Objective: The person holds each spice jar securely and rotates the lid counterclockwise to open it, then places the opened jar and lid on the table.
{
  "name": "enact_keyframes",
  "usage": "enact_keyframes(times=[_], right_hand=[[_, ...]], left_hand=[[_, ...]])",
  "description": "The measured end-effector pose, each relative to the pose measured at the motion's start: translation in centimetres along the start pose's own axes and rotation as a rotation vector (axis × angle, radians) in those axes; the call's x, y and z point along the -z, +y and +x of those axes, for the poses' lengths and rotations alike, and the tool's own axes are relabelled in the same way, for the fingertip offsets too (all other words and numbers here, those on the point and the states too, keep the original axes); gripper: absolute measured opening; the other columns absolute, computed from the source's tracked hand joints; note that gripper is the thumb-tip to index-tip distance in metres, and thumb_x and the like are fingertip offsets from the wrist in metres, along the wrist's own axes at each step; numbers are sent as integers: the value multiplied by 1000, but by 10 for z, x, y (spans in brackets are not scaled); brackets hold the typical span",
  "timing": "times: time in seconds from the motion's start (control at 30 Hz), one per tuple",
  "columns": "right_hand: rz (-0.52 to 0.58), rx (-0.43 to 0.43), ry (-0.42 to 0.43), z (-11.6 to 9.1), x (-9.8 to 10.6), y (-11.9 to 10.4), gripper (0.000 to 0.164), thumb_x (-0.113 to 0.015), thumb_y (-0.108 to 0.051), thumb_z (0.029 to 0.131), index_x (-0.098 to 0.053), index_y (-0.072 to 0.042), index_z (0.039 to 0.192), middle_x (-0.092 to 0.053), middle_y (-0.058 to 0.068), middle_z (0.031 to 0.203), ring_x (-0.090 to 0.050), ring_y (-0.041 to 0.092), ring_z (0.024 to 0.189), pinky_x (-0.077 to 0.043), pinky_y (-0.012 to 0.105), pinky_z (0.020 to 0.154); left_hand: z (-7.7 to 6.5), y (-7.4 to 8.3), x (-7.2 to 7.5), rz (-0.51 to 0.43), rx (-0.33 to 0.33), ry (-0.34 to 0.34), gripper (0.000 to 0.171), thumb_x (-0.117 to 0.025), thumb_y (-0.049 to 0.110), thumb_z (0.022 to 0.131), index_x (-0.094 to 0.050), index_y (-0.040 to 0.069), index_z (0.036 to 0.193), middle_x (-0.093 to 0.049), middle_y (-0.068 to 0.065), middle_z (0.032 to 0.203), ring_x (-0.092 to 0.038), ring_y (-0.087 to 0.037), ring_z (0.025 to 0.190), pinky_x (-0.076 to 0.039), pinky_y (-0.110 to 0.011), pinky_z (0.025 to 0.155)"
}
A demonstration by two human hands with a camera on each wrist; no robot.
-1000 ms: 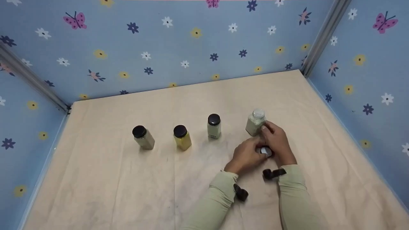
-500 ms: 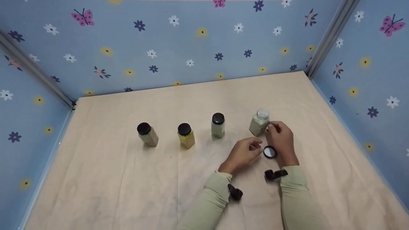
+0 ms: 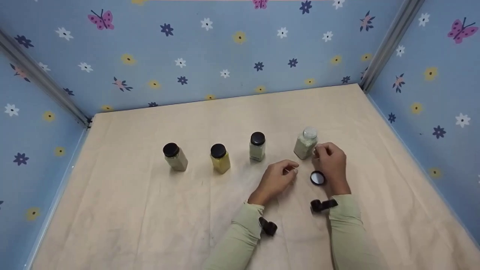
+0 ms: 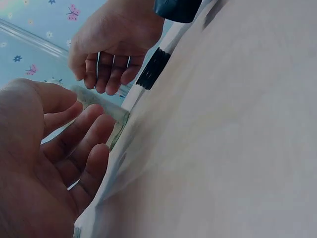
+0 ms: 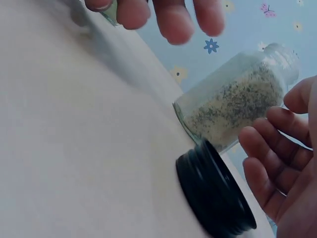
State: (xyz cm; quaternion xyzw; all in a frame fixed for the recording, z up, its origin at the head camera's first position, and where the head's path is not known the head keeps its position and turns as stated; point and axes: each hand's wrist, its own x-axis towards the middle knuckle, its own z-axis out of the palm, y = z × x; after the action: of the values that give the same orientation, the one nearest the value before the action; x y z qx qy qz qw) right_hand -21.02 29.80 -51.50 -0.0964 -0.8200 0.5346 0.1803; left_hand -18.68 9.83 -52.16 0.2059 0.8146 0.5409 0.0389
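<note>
Glass jar [image 3: 304,147] stands upright on the cloth-covered table [image 3: 176,221], at the right end of a row of four, with its cap removed. The black cap [image 3: 318,178] lies on the table, pale inner face up, on the near side of the jar and just beside the right hand [image 3: 332,167]. The right hand is partly open, its fingers loosely bent at the jar's side and not wrapped around it; fingertip contact with the glass cannot be confirmed. The left hand [image 3: 273,180] is also partly open, fingers relaxed, holding nothing, apart from both cap and jar. Status, as judged from these views: removal of this cap and its placement on the table appear complete. Speckled contents [image 5: 237,104] are visible through the glass. Whether an inner seal covers the mouth cannot be determined. Refitting of the cap is not done. The grey jar [image 3: 178,161], yellow jar [image 3: 221,164] and green jar [image 3: 257,152] stand upright to the left, black lids fitted; none of these three is opened.
</note>
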Motion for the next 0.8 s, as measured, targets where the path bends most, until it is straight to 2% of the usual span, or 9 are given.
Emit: enact_keyframes(times=[0.23,0.47,0.67,0.8], right_hand=[[47,50,20,-7,-5,-12,27,-55,-19,99,-68,-1,83,-68,10,79,-66,22,71,-51,24,59],[50,146,37,-17,-19,-19,25,-57,-12,97,-66,-1,76,-65,9,72,-64,28,67,-48,22,55],[17,207,30,-22,-28,-21,25,-60,-10,95,-67,-4,72,-64,7,67,-55,19,59,-41,22,50],[21,212,5,-25,-32,-23,24,-61,-11,95,-67,-7,73,-65,4,67,-59,18,60,-42,23,50]], left_hand=[[-4,-6,15,2,22,59,21,-64,16,96,-74,7,112,-69,5,93,-61,-6,84,-50,-25,78],[-13,-12,31,-17,69,90,25,-62,22,97,-73,10,115,-68,8,95,-62,-7,87,-51,-28,80],[-17,-21,44,-18,68,137,24,-62,22,98,-74,9,115,-70,7,98,-62,-7,87,-52,-29,80],[-20,-24,50,-40,82,175,21,-63,21,98,-74,10,113,-70,5,100,-62,-8,85,-52,-29,79]])
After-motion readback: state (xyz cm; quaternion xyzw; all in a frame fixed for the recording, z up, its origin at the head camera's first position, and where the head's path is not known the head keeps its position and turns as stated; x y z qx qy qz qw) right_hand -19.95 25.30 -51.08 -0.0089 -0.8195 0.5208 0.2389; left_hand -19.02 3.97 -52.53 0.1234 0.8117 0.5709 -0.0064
